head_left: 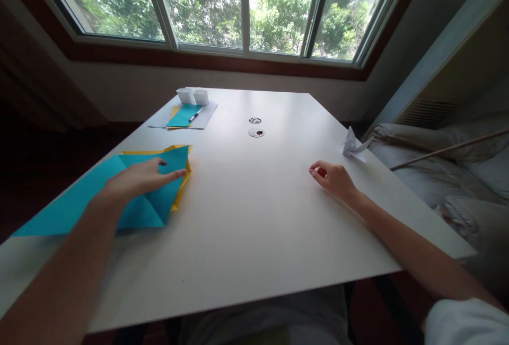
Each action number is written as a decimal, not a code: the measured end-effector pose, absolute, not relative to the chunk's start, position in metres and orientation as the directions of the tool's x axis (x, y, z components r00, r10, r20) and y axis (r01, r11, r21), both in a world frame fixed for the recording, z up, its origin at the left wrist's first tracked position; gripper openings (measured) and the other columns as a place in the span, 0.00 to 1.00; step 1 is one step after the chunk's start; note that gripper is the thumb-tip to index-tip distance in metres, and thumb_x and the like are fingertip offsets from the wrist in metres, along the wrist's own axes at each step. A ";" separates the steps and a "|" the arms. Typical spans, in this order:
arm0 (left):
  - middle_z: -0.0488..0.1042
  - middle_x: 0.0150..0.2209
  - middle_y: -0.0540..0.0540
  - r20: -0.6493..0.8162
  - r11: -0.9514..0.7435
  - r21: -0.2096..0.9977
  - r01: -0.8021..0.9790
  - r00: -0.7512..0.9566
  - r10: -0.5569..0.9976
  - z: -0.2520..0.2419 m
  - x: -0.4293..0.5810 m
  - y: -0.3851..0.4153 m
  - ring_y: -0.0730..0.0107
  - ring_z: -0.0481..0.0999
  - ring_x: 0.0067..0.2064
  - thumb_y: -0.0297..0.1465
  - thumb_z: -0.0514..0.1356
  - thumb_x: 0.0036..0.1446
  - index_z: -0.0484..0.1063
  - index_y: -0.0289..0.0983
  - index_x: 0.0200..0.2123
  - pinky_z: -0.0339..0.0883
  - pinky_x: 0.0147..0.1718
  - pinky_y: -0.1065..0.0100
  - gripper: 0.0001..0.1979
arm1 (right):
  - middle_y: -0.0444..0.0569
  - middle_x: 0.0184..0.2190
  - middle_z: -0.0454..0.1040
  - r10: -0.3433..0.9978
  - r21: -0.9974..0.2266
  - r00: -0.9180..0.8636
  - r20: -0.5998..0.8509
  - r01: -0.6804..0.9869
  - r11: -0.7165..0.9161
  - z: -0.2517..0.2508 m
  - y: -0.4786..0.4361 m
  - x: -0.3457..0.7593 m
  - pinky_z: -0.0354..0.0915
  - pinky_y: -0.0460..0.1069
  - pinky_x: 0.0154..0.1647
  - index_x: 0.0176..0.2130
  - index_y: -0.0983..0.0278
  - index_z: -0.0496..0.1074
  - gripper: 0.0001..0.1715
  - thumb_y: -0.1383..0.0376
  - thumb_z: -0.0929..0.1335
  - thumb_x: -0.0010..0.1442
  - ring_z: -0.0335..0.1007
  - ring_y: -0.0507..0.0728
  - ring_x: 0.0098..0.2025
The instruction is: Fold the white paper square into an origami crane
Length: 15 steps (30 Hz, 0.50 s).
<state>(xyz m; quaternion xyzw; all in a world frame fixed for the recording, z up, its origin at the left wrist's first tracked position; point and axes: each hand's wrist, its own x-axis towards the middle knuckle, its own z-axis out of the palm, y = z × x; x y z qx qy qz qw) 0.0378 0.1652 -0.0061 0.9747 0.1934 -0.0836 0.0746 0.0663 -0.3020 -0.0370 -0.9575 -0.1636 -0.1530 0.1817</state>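
Observation:
On the left of the table, my left hand (137,179) lies over a creased blue sheet of paper (149,212), with thumb and index finger apart. The fingers under the palm are partly hidden. Yellow paper (182,188) with folded edges shows from beneath the blue sheet. My right hand (334,178) rests on the right side of the table, its fingers curled in and the tips close together, with nothing visible in them. Beyond it, near the right edge, stands a white folded paper crane (353,146).
Toward the far left of the white table (246,239) are two small white paper boxes (201,97), stacked blue paper (184,115) and a pen (196,114) on white sheets. Round cable holes (256,133) sit mid-table. Cushions (413,162) and a thin stick (449,149) lie at the right.

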 end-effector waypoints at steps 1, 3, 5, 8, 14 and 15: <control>0.70 0.47 0.33 -0.178 -0.922 0.076 0.380 0.915 0.362 -0.009 0.037 0.159 0.42 0.70 0.46 0.63 0.51 0.37 0.64 0.35 0.51 0.65 0.35 0.57 0.46 | 0.43 0.20 0.72 0.258 -0.305 0.900 0.350 0.370 -0.878 -0.037 -0.301 0.066 0.58 0.45 0.28 0.33 0.61 0.72 0.13 0.58 0.62 0.56 0.66 0.50 0.22; 0.71 0.45 0.33 -0.182 -0.932 0.023 0.361 0.919 0.351 -0.014 0.035 0.150 0.41 0.70 0.44 0.63 0.51 0.38 0.67 0.37 0.47 0.64 0.34 0.56 0.42 | 0.42 0.20 0.72 0.262 -0.314 0.902 0.343 0.373 -0.873 -0.037 -0.299 0.065 0.58 0.45 0.29 0.33 0.61 0.72 0.13 0.58 0.62 0.56 0.66 0.50 0.22; 0.71 0.44 0.33 -0.198 -0.933 -0.002 0.360 0.915 0.353 -0.015 0.034 0.144 0.42 0.70 0.44 0.61 0.51 0.40 0.68 0.36 0.45 0.64 0.33 0.56 0.39 | 0.42 0.20 0.72 0.263 -0.320 0.904 0.336 0.372 -0.871 -0.037 -0.297 0.064 0.58 0.45 0.29 0.33 0.61 0.72 0.12 0.58 0.62 0.56 0.66 0.50 0.22; 0.70 0.46 0.32 -0.221 -0.927 -0.028 0.375 0.902 0.372 -0.010 0.032 0.136 0.41 0.69 0.46 0.57 0.49 0.45 0.65 0.35 0.48 0.65 0.34 0.56 0.37 | 0.42 0.20 0.72 0.269 -0.327 0.905 0.330 0.377 -0.867 -0.037 -0.297 0.063 0.58 0.45 0.28 0.33 0.61 0.72 0.12 0.58 0.63 0.56 0.65 0.50 0.22; 0.71 0.42 0.32 -0.224 -0.923 -0.071 0.378 0.896 0.385 0.003 0.024 0.113 0.41 0.70 0.42 0.50 0.46 0.52 0.68 0.35 0.41 0.65 0.33 0.53 0.27 | 0.42 0.20 0.72 0.309 -0.325 0.894 0.323 0.412 -0.851 -0.038 -0.299 0.063 0.58 0.45 0.28 0.33 0.61 0.72 0.12 0.59 0.62 0.56 0.65 0.50 0.22; 0.72 0.41 0.32 -0.224 -0.928 -0.074 0.365 0.901 0.372 0.003 0.022 0.107 0.41 0.70 0.42 0.50 0.46 0.52 0.69 0.35 0.40 0.64 0.33 0.52 0.27 | 0.42 0.20 0.72 0.333 -0.317 0.889 0.314 0.429 -0.846 -0.038 -0.297 0.063 0.59 0.44 0.28 0.33 0.61 0.72 0.12 0.60 0.62 0.56 0.65 0.50 0.22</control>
